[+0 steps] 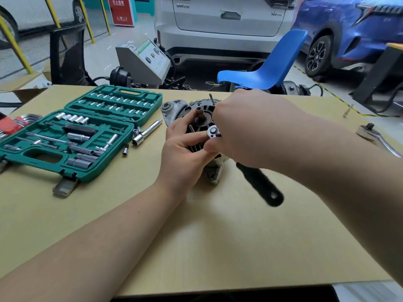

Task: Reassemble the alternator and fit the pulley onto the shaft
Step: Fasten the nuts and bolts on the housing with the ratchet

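Observation:
The alternator [197,110] stands on the cardboard-covered table [218,236] with its bare shaft [200,113] pointing up; no pulley is on the shaft. My left hand [185,147] grips the alternator's near side. My right hand [244,129] is closed around a small ratchet, whose silver head [213,131] sits on the alternator's top face and whose black handle [259,184] sticks out toward me, blurred. A long bolt [211,98] stands up at the alternator's far edge. I see no pulley anywhere.
An open green socket set case [76,136] lies left, with loose sockets and an extension bar [148,131] beside it. A larger ratchet [375,136] and a small bolt [347,111] lie at the right. Hex keys [19,123] rest far left. A blue chair [266,66] stands behind.

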